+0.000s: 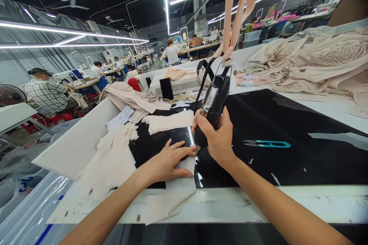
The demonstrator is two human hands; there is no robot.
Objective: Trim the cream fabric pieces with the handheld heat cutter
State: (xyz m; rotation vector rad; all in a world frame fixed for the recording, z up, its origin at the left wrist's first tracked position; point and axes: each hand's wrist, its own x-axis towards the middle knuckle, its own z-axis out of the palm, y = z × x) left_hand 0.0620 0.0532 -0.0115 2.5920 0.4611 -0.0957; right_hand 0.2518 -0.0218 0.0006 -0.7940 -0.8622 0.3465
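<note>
My left hand (169,162) lies flat with fingers spread on a pale strip of fabric (181,187). The strip rests on a glossy black work surface (267,118), and its lower end hangs over the white front edge. My right hand (217,134) is wrapped around a black corded handheld power tool (215,95) with a pointed metal tip. The tip points down beside the left fingertips at the strip's edge; whether it touches the fabric I cannot tell. Peach fabric strips (238,11) tied to the tool's top run upward. Right of it lie teal thread snips (267,144).
Cut pale fabric pieces (115,157) are piled at the left, with a folded white piece (169,121) behind my hand. A phone (166,89) leans against a white vented box (184,84). Heaped beige fabric (316,57) fills the back right. Co-workers sit at sewing tables beyond.
</note>
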